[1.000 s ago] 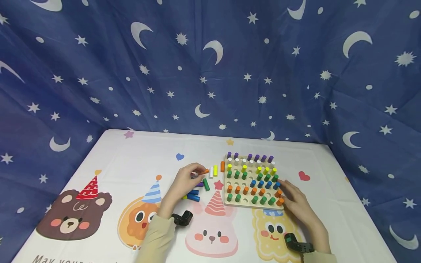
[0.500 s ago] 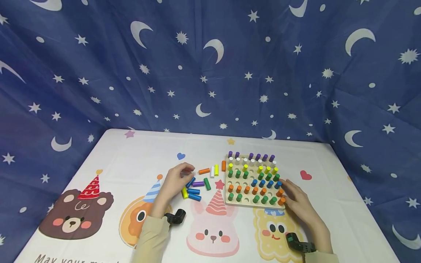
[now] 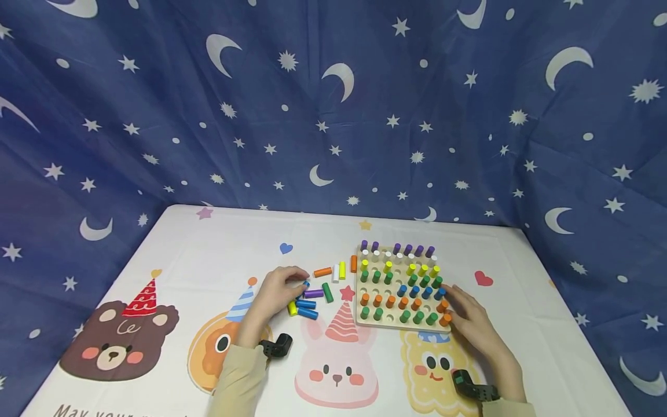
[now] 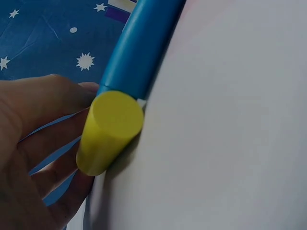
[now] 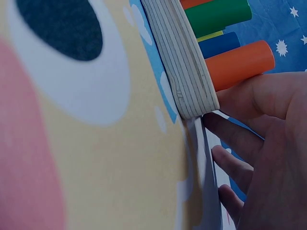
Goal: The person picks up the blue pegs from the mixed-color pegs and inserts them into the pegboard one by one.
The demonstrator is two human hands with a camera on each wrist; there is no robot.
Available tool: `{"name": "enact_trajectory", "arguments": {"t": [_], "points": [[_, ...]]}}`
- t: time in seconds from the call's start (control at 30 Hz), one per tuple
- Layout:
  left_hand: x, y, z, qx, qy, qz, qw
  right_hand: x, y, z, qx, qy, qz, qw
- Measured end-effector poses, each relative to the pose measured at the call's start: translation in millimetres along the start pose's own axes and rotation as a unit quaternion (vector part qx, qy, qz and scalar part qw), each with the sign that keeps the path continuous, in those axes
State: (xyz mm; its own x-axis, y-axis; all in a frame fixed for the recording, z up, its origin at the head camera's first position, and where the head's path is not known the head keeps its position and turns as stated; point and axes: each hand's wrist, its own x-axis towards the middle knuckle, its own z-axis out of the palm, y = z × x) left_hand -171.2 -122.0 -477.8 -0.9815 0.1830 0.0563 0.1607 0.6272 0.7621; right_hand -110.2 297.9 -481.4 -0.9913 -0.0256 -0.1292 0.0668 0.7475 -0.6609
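Nearest of all, beige sleeves [image 3: 238, 376] run in from the bottom edge, and each wrist wears a black camera [image 3: 277, 346]. Just ahead lie the printed faces on the white tablecloth [image 3: 234, 240]: brown bear [image 3: 117, 347], pink rabbit [image 3: 336, 376], and more alongside.

And here's the left hand [image 3: 278, 289], thumb and fingertips pinching a blue peg [image 3: 306, 284], most of it covered by the fingers! Right by it lie a yellow peg [image 3: 292, 308] and two more blue pegs [image 3: 307, 313], then a purple peg [image 3: 314, 293] and a green peg [image 3: 327, 292].

Over on the right, the right hand [image 3: 471, 315] is relaxed, nothing in its grasp, fingers resting against the right edge of the wooden pegboard [image 3: 401, 326], close to an orange corner peg [image 3: 445, 319].

The board's upright pegs go back in rows: mostly green in front, then orange, blue, green, yellow, white, and purple pegs [image 3: 408, 249] at the far side. Off its left edge lie orange, white and yellow pegs, one orange peg [image 3: 354, 263] just beside the wood.

Behind everything hangs a blue backdrop [image 3: 292, 35] of white moons and stars.
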Motion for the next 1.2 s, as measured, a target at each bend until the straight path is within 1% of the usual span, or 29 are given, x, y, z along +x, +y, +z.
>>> {"name": "enact_trajectory", "arguments": {"t": [0.17, 0.37, 0.53, 0.83, 1.2], "points": [[-0.8, 1.5, -0.4, 0.017, -0.007, 0.001, 0.9998, -0.2, -0.2, -0.2, 0.001, 0.000, -0.004, 1.000], [-0.7, 5.0, -0.8, 0.037, -0.006, 0.007, 0.9993, -1.1, 0.2, -0.6, 0.004, -0.002, -0.003, 1.000], [-0.3, 7.8, -0.6, 0.048, -0.011, 0.003, 0.9988, -1.4, -0.1, -0.9, 0.005, 0.000, -0.006, 1.000], [-0.6, 6.7, 0.4, 0.035, -0.018, -0.004, 0.9992, -0.6, -0.9, 0.1, -0.004, -0.001, -0.001, 1.000], [-1.5, 8.8, -1.8, 0.018, 0.006, 0.003, 0.9998, -0.4, -1.7, 0.1, -0.005, -0.005, 0.006, 1.000]]}}
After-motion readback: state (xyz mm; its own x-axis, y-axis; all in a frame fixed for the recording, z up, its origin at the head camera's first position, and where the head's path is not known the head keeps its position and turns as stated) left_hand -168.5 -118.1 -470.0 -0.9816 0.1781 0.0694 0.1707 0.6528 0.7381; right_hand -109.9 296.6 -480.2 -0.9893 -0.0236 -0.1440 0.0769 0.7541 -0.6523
